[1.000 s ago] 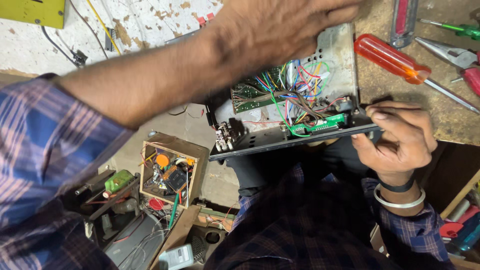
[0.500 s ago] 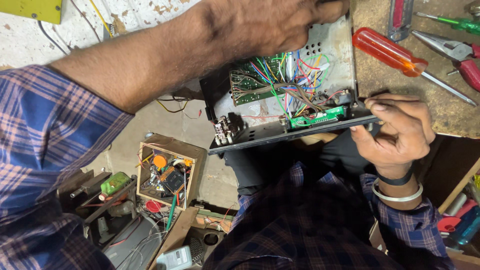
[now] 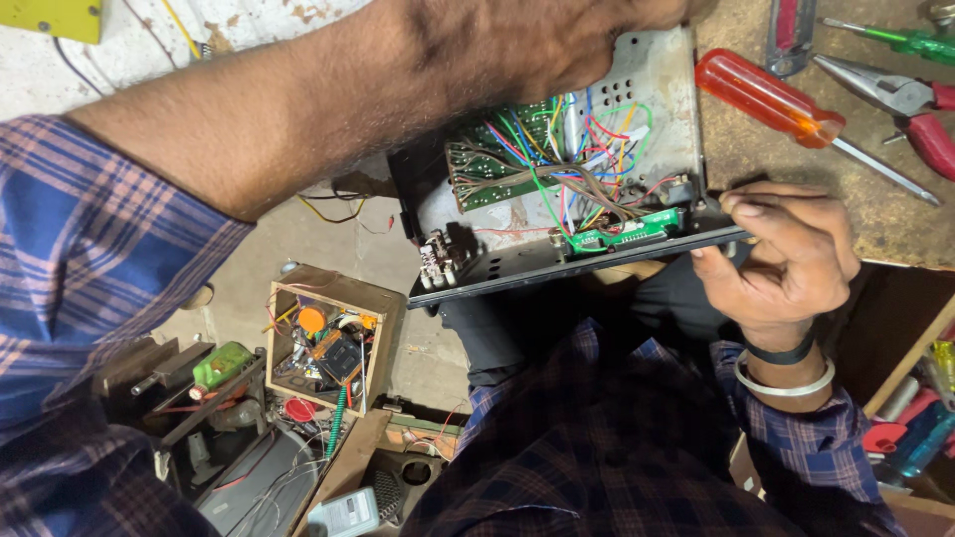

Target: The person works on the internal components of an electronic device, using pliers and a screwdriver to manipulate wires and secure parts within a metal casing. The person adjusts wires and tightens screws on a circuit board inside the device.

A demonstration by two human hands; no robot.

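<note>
The open grey metal chassis with tangled coloured wires and green circuit boards [image 3: 567, 189] rests tilted at the brown bench [image 3: 796, 169] edge. The left hand [image 3: 587, 50] clasps its top, fingertips cut off by the frame. The right hand [image 3: 786, 259] pinches its black front rim; whatever that grip encloses is hidden. An orange-handled screwdriver [image 3: 771, 99] lies just beside it.

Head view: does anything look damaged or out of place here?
The metal chassis lies open, its coloured wires a loose tangle. The left hand grips its far edge, the right hand its front corner. Nothing looks broken.
</note>
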